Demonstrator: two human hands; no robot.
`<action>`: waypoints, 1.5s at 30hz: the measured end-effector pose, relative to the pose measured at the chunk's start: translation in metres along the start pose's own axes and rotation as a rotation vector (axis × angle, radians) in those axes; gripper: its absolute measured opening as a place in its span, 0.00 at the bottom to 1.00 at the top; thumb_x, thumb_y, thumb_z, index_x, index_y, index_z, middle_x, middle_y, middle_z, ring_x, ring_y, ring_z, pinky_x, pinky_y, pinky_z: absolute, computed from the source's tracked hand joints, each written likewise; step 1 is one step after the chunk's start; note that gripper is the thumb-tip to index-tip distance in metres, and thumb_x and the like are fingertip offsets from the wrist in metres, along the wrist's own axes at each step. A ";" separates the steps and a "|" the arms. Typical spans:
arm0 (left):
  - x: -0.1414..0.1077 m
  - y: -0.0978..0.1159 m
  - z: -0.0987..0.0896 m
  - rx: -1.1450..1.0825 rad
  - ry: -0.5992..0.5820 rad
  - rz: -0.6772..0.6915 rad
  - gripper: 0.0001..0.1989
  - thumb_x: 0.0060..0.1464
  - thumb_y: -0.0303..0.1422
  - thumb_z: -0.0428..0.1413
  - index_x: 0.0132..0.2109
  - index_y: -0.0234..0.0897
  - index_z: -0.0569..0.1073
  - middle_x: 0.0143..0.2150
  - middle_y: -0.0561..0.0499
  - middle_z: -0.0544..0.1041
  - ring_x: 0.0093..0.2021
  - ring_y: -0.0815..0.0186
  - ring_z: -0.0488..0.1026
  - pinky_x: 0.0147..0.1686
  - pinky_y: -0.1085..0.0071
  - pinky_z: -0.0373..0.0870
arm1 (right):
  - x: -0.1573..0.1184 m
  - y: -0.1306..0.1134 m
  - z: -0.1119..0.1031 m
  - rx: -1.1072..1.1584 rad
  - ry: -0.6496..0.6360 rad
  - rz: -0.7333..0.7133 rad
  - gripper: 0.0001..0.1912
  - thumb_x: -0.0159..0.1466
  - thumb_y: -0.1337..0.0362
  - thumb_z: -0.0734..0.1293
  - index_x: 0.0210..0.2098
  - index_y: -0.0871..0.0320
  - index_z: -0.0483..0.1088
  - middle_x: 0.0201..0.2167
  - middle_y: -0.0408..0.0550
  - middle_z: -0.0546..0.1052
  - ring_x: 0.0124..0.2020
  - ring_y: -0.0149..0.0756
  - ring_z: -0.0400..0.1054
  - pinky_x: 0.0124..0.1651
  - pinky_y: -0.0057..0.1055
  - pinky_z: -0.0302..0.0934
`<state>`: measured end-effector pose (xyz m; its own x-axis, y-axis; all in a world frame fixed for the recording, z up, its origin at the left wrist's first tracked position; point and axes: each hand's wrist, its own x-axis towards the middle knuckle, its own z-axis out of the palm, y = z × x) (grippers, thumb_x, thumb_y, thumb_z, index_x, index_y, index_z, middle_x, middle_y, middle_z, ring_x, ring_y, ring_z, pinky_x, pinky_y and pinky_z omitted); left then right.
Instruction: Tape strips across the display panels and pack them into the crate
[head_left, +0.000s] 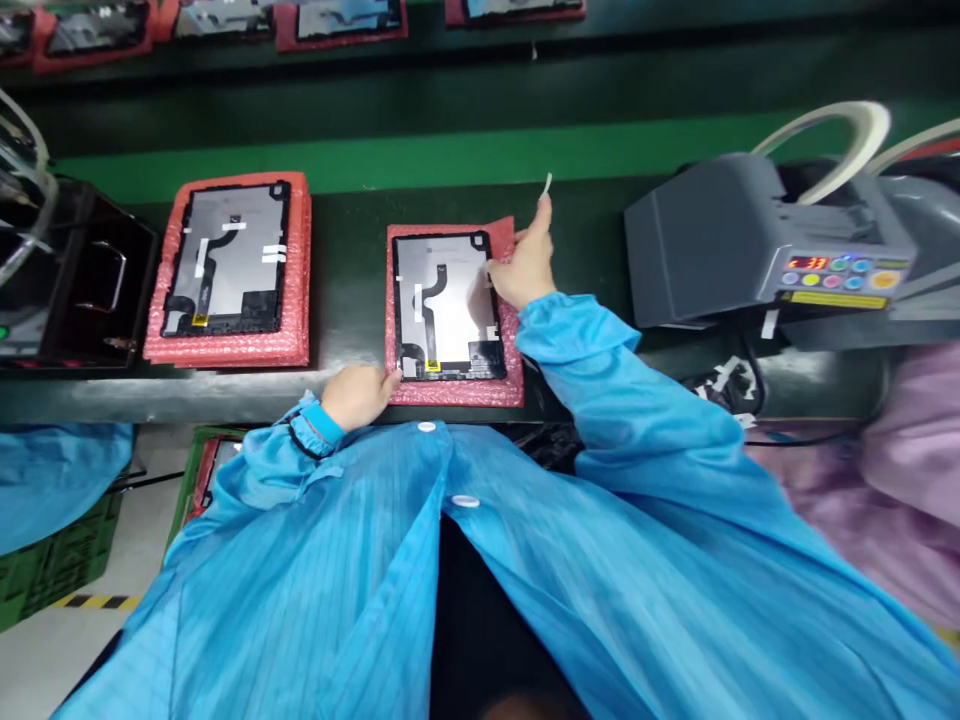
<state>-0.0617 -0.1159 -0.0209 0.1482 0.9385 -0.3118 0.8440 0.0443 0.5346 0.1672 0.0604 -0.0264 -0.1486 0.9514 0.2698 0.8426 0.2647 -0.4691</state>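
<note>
In front of me a tablet screen panel [461, 310] lies back side up, with a black frame, a dark flex cable and small white tape pieces. Under it is a pink bubble-wrap sheet [455, 393]. My left hand [358, 396] is closed at the near left corner, its thumb on the panel's edge; its other fingertips are hidden. At the panel's right edge my right hand [529, 262] rests its thumb, while its index finger points away from me. From that fingertip a short strip of white tape [547, 186] sticks up.
To the left, another panel [247, 270] lies on stacked pink bubble wrap [296, 345]. A grey tape dispenser [705, 240] with a lit display stands at right, a black machine [82, 270] at far left. More panels [345, 18] line the back. A person's pink sleeve [915, 440] shows at right.
</note>
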 end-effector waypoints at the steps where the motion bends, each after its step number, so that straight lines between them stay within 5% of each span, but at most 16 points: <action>1: 0.003 0.000 -0.006 0.071 0.055 0.010 0.26 0.59 0.43 0.51 0.15 0.38 0.64 0.17 0.46 0.69 0.24 0.59 0.71 0.29 0.67 0.62 | -0.001 0.003 -0.005 0.016 0.024 0.050 0.31 0.61 0.55 0.65 0.60 0.62 0.60 0.48 0.61 0.70 0.54 0.51 0.65 0.55 0.49 0.61; 5: 0.041 0.005 -0.025 0.183 0.293 0.314 0.17 0.60 0.40 0.50 0.31 0.35 0.77 0.34 0.40 0.77 0.39 0.54 0.74 0.39 0.63 0.67 | -0.001 0.002 -0.018 0.179 -0.073 0.159 0.18 0.64 0.53 0.63 0.44 0.61 0.70 0.33 0.52 0.74 0.38 0.40 0.70 0.44 0.40 0.65; 8: 0.088 0.007 -0.026 0.213 0.340 0.611 0.13 0.59 0.31 0.49 0.42 0.36 0.78 0.49 0.40 0.75 0.53 0.53 0.67 0.49 0.57 0.65 | 0.002 -0.012 -0.016 0.281 -0.254 0.202 0.14 0.62 0.55 0.65 0.31 0.61 0.71 0.23 0.46 0.71 0.28 0.34 0.66 0.36 0.33 0.64; 10: 0.114 0.004 -0.022 0.205 0.367 0.662 0.13 0.59 0.30 0.50 0.45 0.38 0.77 0.53 0.43 0.73 0.56 0.53 0.63 0.52 0.55 0.63 | 0.006 -0.021 -0.010 0.278 -0.341 0.208 0.12 0.60 0.57 0.67 0.26 0.61 0.70 0.20 0.44 0.69 0.26 0.32 0.65 0.34 0.32 0.63; 14: 0.137 -0.009 -0.012 0.183 0.403 0.645 0.12 0.59 0.31 0.50 0.45 0.41 0.77 0.52 0.45 0.73 0.56 0.54 0.62 0.54 0.54 0.61 | 0.016 -0.030 0.002 0.161 -0.454 0.123 0.11 0.58 0.60 0.67 0.22 0.60 0.68 0.20 0.44 0.70 0.28 0.33 0.65 0.37 0.32 0.64; 24: 0.134 -0.004 -0.011 0.183 0.356 0.588 0.16 0.60 0.31 0.49 0.53 0.34 0.73 0.52 0.40 0.73 0.57 0.51 0.62 0.56 0.54 0.60 | 0.023 -0.044 0.009 -0.164 -0.515 0.058 0.09 0.60 0.66 0.65 0.24 0.59 0.68 0.28 0.49 0.74 0.37 0.40 0.69 0.46 0.36 0.62; 31: 0.136 0.001 -0.002 0.202 0.381 0.592 0.22 0.60 0.45 0.51 0.55 0.36 0.71 0.58 0.39 0.68 0.62 0.49 0.58 0.63 0.50 0.47 | 0.017 -0.059 0.005 -0.227 -0.523 0.080 0.11 0.61 0.67 0.64 0.22 0.59 0.65 0.30 0.52 0.73 0.42 0.46 0.69 0.51 0.43 0.61; 35: 0.137 0.000 0.001 0.166 0.382 0.599 0.28 0.57 0.53 0.51 0.55 0.39 0.71 0.58 0.40 0.68 0.63 0.48 0.56 0.64 0.49 0.41 | 0.019 -0.061 0.003 -0.296 -0.521 0.158 0.16 0.62 0.59 0.66 0.21 0.59 0.64 0.28 0.54 0.71 0.43 0.49 0.69 0.51 0.47 0.61; 40: 0.138 -0.001 -0.002 0.117 0.374 0.582 0.28 0.54 0.55 0.53 0.53 0.41 0.73 0.58 0.41 0.68 0.63 0.47 0.57 0.65 0.49 0.39 | 0.009 -0.050 -0.036 -0.428 -0.480 0.269 0.23 0.60 0.51 0.68 0.16 0.57 0.60 0.24 0.52 0.69 0.39 0.48 0.69 0.46 0.48 0.62; 43: 0.140 0.000 -0.004 0.142 0.378 0.588 0.29 0.54 0.56 0.51 0.54 0.42 0.72 0.58 0.41 0.67 0.63 0.47 0.57 0.65 0.48 0.39 | -0.028 -0.030 -0.073 -0.237 -0.363 0.284 0.25 0.63 0.55 0.65 0.14 0.56 0.59 0.15 0.46 0.64 0.26 0.38 0.65 0.37 0.40 0.62; 45: 0.142 0.003 -0.004 0.182 0.378 0.601 0.30 0.54 0.57 0.51 0.56 0.43 0.71 0.59 0.41 0.67 0.62 0.47 0.57 0.65 0.47 0.38 | -0.063 -0.011 -0.095 -0.001 -0.207 0.431 0.22 0.64 0.55 0.64 0.16 0.56 0.62 0.12 0.43 0.62 0.18 0.32 0.59 0.30 0.34 0.58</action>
<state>-0.0401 0.0184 -0.0603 0.4523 0.8383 0.3045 0.7499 -0.5423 0.3790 0.2165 -0.0180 0.0418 0.1148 0.9858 -0.1227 0.8506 -0.1614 -0.5005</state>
